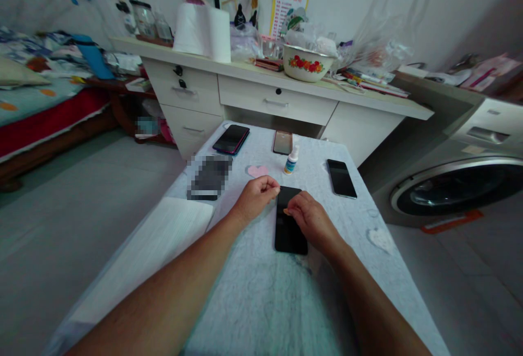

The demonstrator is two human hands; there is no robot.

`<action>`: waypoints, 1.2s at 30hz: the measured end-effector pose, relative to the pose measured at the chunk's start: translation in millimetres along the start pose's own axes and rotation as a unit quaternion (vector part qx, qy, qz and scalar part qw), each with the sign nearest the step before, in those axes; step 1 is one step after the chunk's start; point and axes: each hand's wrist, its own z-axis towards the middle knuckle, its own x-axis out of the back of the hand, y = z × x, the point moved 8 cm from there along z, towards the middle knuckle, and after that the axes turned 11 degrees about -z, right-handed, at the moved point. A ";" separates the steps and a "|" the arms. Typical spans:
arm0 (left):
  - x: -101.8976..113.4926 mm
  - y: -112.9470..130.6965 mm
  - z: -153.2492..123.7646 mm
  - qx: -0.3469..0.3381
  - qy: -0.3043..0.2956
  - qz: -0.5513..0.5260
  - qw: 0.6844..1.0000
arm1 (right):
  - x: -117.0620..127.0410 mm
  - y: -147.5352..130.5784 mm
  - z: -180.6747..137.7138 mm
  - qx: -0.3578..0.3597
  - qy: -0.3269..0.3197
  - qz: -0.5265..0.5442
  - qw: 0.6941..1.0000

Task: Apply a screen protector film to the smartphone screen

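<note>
A black smartphone (289,236) lies screen up on the table in front of me. My left hand (256,198) is at its top left corner, thumb and fingers pinched together; whatever they hold is too small to make out. Over the screen's right side, my right hand (312,218) is closed, with a small orange piece (286,211) showing at its fingertips. Just beyond the phone stands a small spray bottle (291,161) with a white top and a blue and yellow label.
Other phones lie around the table: a dark one (231,139), a blurred-out one (210,176), a brownish one (283,142) and a black one (342,178). White sheets (163,247) cover the left side. Drawers (273,97) stand behind, a washing machine (461,149) at right.
</note>
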 end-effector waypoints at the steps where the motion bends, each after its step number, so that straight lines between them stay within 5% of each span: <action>1: -0.1 0.2 -0.2 0.000 0.000 0.001 1.000 | -0.4 0.6 0.5 0.000 -0.003 -0.008 1.000; 11: 0.8 -1.4 0.0 0.003 -0.001 0.001 1.000 | 3.7 -4.2 -4.0 0.005 -0.067 -0.065 0.996; 36: 0.2 1.8 -0.1 -0.003 0.007 0.013 1.000 | 1.0 -3.1 -4.7 0.036 -0.051 -0.060 0.996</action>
